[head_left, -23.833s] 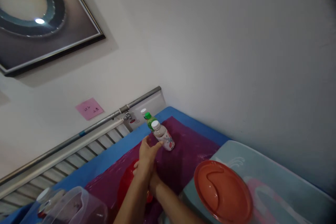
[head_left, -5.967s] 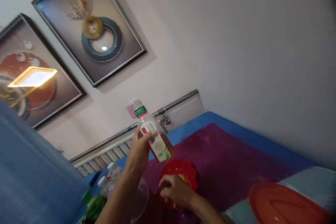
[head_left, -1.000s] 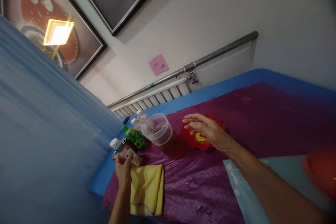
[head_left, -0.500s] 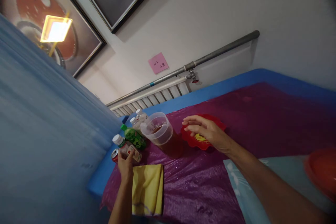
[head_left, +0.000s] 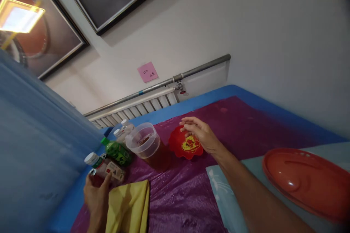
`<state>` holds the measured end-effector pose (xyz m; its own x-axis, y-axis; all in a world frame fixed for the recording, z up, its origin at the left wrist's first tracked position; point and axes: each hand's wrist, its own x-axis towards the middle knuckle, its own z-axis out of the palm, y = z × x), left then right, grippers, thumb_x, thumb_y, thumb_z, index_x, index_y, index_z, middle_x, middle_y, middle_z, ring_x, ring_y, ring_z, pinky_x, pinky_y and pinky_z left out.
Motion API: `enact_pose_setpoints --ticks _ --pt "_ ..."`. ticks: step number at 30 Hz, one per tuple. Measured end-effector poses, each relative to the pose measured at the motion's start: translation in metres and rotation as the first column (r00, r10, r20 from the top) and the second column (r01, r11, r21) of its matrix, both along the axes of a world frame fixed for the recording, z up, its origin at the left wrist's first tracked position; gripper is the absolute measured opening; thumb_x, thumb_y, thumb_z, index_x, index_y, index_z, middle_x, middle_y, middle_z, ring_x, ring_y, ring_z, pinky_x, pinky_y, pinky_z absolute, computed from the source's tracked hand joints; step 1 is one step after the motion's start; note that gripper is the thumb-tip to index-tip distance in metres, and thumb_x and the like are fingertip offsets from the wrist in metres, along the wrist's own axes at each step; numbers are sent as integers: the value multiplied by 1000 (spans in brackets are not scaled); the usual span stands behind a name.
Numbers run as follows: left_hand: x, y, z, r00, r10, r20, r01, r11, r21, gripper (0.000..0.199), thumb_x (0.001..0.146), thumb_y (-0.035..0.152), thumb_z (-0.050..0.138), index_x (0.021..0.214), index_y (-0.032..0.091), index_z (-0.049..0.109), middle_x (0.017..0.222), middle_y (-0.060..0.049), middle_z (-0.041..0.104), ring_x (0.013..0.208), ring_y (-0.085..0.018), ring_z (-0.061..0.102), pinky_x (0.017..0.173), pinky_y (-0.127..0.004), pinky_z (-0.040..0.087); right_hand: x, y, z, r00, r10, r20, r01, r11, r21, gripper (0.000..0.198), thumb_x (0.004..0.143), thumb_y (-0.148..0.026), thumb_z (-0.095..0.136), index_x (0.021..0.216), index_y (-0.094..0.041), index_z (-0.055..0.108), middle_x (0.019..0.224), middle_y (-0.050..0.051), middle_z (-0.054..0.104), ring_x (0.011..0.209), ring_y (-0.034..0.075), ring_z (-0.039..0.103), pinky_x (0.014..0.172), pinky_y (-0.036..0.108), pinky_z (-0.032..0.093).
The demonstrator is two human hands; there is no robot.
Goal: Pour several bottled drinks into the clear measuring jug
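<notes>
Setting a white-capped bottle [head_left: 105,168] down among the drinks at eight o'clock on the purple sheet [head_left: 191,196], by the look of it. Left hand [head_left: 95,197] curled about the bottle's lower end, fingers wrapped, beside the yellow cloth [head_left: 128,207]. Right hand [head_left: 198,135] open, fingers spread, resting on the red scalloped dish [head_left: 183,147] just right of the clear jug [head_left: 146,145] of brown liquid. Green bottle [head_left: 116,151] close behind. Next, probably: standing the bottle steady, easing the grip without toppling neighbours.

White-capped bottle [head_left: 105,167] upright at table's near-left edge, red scalloped dish [head_left: 185,145] mid-table
</notes>
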<state>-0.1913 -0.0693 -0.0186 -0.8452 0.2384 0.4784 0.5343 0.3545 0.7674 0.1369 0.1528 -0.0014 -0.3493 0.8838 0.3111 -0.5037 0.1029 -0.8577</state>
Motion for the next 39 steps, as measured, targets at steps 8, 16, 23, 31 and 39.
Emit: enact_pose_setpoints --ticks 8,16,23,31,39 --pt "51 5 -15 949 -310 49 312 950 -31 64 64 51 69 119 18 60 122 -14 61 114 -34 56 104 -51 38 -6 6 -13 982 -70 173 65 997 36 30 72 -39 66 95 -20 66 92 6 68 79 18 66 60 27 49" --pt "72 48 -46 770 -529 356 533 841 96 80 57 39 82 128 15 53 125 -19 62 115 -33 59 98 -48 45 -19 1 -25 910 -153 386 56 966 251 23 68 -34 68 86 -21 67 90 3 70 85 20 64 77 33 51" --pt "82 80 -67 581 -670 462 590 738 328 84 50 46 84 120 12 56 114 -20 66 103 -30 66 89 -41 52 -20 -1 -27 808 -304 504 108 918 381 18 69 -31 62 84 -22 66 86 5 71 86 24 64 84 41 48" --pt "81 78 -91 538 -701 469 599 709 372 78 56 40 84 126 17 56 116 -16 67 107 -29 64 93 -42 50 -12 -55 -32 622 -407 669 -55 830 555 25 80 -25 57 102 -23 67 102 8 70 95 25 64 87 41 48" --pt "80 76 -94 547 -695 467 641 706 300 82 62 45 79 132 13 49 123 -19 63 109 -30 62 98 -45 46 1 -65 -48 97 -650 754 -199 730 654 35 82 -15 55 115 -19 65 127 13 62 115 31 52 93 44 41"
